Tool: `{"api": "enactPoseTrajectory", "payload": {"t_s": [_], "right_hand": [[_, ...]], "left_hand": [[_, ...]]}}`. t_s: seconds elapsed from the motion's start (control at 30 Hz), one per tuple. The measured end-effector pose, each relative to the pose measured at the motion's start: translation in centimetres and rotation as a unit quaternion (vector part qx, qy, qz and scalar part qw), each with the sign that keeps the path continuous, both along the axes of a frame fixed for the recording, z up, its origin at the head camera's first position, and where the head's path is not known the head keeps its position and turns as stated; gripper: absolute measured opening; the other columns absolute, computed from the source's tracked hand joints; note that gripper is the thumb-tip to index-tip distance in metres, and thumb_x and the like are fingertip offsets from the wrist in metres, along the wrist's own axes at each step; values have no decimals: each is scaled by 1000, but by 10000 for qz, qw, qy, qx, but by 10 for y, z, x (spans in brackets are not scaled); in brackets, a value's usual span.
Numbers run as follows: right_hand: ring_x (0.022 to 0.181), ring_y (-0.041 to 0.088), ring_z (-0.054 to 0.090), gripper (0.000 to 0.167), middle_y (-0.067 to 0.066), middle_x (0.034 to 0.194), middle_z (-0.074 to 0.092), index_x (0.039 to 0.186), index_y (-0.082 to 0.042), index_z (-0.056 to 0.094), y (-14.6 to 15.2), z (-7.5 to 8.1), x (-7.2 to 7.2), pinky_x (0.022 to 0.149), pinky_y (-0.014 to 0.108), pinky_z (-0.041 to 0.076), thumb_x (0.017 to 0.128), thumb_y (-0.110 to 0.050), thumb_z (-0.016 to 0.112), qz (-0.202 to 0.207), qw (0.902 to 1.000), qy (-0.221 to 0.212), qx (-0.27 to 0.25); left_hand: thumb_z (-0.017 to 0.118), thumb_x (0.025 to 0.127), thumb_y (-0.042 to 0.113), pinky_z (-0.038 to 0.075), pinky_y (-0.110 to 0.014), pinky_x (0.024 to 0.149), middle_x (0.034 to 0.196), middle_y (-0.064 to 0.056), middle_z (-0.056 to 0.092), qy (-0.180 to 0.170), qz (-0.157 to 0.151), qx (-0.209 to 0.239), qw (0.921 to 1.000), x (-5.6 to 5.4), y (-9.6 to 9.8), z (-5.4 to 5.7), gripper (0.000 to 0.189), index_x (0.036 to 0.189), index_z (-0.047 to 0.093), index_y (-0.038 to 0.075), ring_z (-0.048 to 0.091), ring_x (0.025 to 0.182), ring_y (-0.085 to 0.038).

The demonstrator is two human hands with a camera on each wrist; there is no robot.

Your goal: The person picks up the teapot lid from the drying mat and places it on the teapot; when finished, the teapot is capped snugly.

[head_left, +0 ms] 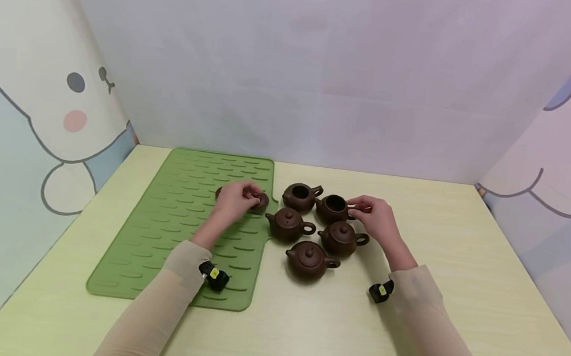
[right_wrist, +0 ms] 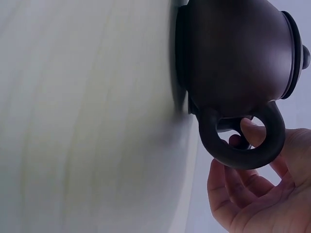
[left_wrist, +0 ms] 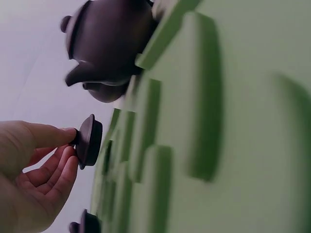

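Over the green mat (head_left: 181,237), my left hand (head_left: 234,199) pinches a dark brown teapot lid (left_wrist: 89,141) by its knob, the lid's underside facing the mat. A second lid (left_wrist: 90,222) is on the mat beyond that hand, mostly hidden by it in the head view. On the right, my right hand (head_left: 376,216) holds the handle of a lidless teapot (head_left: 333,211) between thumb and fingers. In the right wrist view a lidded teapot (right_wrist: 233,53) stands in front and partly covers that grip. Another lidless teapot (head_left: 292,201) stands just left of the held one.
Three lidded teapots stand nearer me: one at the mat's edge (head_left: 285,231), one on the right (head_left: 338,245) and one in front (head_left: 306,267). They sit close together on the pale wooden table (head_left: 332,337). A plain wall (head_left: 314,89) rises behind.
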State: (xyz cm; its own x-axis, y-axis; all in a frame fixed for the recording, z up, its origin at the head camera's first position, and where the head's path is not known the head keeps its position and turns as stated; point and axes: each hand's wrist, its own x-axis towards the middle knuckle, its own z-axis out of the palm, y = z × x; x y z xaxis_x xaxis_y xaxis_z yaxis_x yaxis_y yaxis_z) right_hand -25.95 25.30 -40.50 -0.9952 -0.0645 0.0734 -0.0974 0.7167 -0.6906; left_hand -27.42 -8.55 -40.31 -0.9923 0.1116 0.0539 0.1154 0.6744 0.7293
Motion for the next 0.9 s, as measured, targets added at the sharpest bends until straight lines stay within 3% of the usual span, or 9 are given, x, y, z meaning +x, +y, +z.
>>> {"api": "enactPoseTrajectory", "payload": {"t_s": [0.4,0.9], "right_hand": [[102,34,68,24,19,108,74,117,-5,73,3,1,-3,82,38,54,95,-13,68,99,9999,28,35],[103,33,67,24,19,109,74,117,-5,73,2,2,-2,83,39,54,95,-11,67,60,10000,-60,-50]], "left_hand": [[69,94,13,58,-39,84,109,-10,72,384,-231,325,9985,3,14,29,17,111,70,10,69,99,-25],[69,94,14,58,-35,83,109,-7,72,369,-783,362,9956,-4,67,46,16,110,71,11,69,99,-23]]}}
